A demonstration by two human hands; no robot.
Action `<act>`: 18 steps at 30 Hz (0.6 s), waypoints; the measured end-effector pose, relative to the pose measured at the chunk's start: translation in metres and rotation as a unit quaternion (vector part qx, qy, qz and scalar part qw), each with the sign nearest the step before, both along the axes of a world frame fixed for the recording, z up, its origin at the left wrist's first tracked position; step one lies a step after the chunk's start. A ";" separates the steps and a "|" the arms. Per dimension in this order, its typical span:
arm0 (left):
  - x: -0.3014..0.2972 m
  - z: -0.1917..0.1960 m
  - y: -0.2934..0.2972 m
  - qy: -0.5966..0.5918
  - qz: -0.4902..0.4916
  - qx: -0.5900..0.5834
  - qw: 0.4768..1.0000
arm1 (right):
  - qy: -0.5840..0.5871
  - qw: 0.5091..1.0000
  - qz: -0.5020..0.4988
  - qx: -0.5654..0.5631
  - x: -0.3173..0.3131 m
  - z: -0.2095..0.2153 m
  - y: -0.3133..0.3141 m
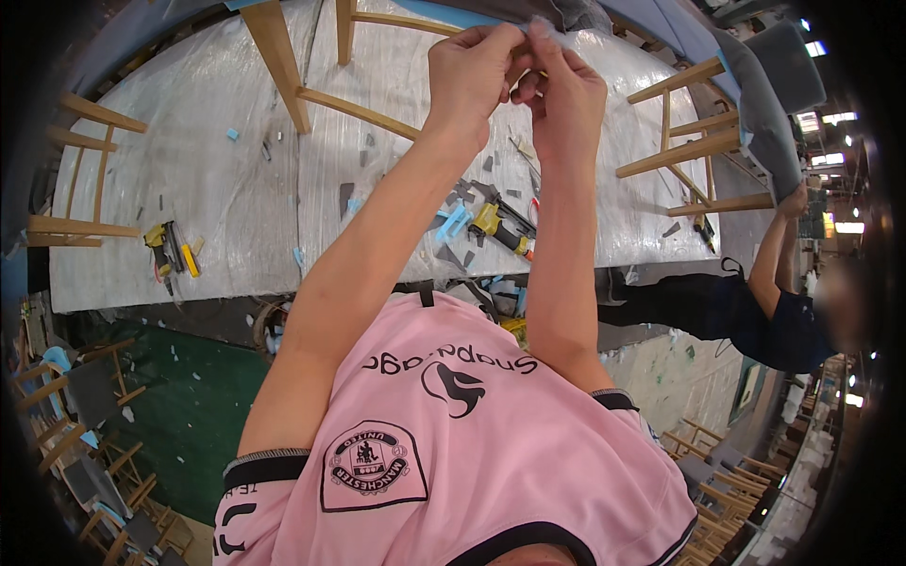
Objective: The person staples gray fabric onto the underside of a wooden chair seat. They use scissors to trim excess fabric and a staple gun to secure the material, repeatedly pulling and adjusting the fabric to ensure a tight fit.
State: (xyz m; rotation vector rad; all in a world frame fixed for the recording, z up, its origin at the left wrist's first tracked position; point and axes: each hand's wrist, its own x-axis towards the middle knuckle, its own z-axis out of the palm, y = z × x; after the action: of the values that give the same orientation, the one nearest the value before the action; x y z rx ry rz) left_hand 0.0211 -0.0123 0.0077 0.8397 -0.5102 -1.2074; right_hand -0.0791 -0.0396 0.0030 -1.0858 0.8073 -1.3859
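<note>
My left hand (477,71) and my right hand (566,94) are raised together over the far side of the table, fingertips pinched close to each other. A small pale, whitish piece (540,28) shows at the fingertips; its kind is too unclear to name. Right behind them lies an upturned chair with wooden legs (276,61), its underside edged in light blue (448,13). Dark grey fabric (583,15) bunches beside my right fingers. Below, between my forearms, a yellow and black staple gun (500,229) rests among grey and blue scraps (455,219).
Plastic film covers the table (217,189). A second staple gun (165,250) lies at left beside a yellow-handled tool (192,261), another tool (704,232) at right. A co-worker (788,316) grips a grey upholstered chair (783,71). More chairs (90,387) stand on the floor.
</note>
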 end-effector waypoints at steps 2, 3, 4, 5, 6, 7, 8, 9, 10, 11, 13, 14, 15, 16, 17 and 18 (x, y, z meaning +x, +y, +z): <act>0.006 -0.007 0.000 -0.018 -0.032 -0.006 0.999 | -0.024 1.000 -0.009 0.006 0.004 -0.006 -0.007; 0.009 -0.010 0.000 -0.027 -0.047 -0.011 0.998 | -0.035 0.999 -0.012 0.008 0.005 -0.008 -0.009; 0.010 -0.014 0.000 -0.036 -0.022 0.001 0.999 | -0.039 0.999 -0.016 -0.007 0.005 -0.012 -0.010; 0.011 -0.017 0.000 -0.045 0.002 0.013 0.999 | -0.042 0.999 -0.019 -0.022 0.006 -0.017 -0.011; 0.011 -0.022 0.001 -0.054 0.026 0.026 0.998 | -0.045 0.998 -0.023 -0.035 0.007 -0.021 -0.010; 0.012 -0.026 -0.001 -0.032 0.023 0.008 0.999 | -0.055 0.997 -0.022 -0.044 0.008 -0.023 -0.010; 0.014 -0.030 -0.007 -0.010 0.020 -0.010 1.000 | -0.064 0.996 -0.020 -0.053 0.009 -0.024 -0.010; 0.017 -0.033 -0.012 0.012 0.019 -0.029 0.999 | -0.073 0.995 -0.015 -0.062 0.011 -0.025 -0.012; 0.019 -0.037 -0.015 0.036 0.004 -0.050 0.998 | -0.068 0.996 -0.012 -0.064 0.011 -0.026 -0.013; 0.021 -0.041 -0.017 0.059 -0.012 -0.070 0.996 | -0.063 0.996 -0.010 -0.066 0.010 -0.027 -0.015; 0.020 -0.035 -0.013 0.084 -0.034 -0.090 0.992 | -0.058 0.996 -0.011 -0.072 0.007 -0.031 -0.018; 0.016 -0.032 -0.009 0.086 -0.036 -0.089 0.992 | -0.058 0.995 -0.011 -0.077 0.006 -0.033 -0.020; 0.014 -0.027 -0.005 0.088 -0.039 -0.087 0.992 | -0.058 0.995 -0.012 -0.081 0.005 -0.034 -0.020; 0.013 -0.023 -0.006 0.091 -0.041 -0.086 0.991 | -0.061 0.995 -0.014 -0.077 0.005 -0.034 -0.021; 0.012 -0.020 -0.006 0.093 -0.044 -0.084 0.991 | -0.064 0.995 -0.016 -0.074 0.005 -0.034 -0.021; 0.011 -0.017 -0.007 0.095 -0.045 -0.085 0.991 | -0.068 0.995 -0.017 -0.072 0.007 -0.033 -0.021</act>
State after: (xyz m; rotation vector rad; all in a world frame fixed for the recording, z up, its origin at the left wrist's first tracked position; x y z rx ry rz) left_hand 0.0322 -0.0193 -0.0091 0.5558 -0.4911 -1.2922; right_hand -0.0719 -0.0606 -0.0300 -1.0794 0.6379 -1.5483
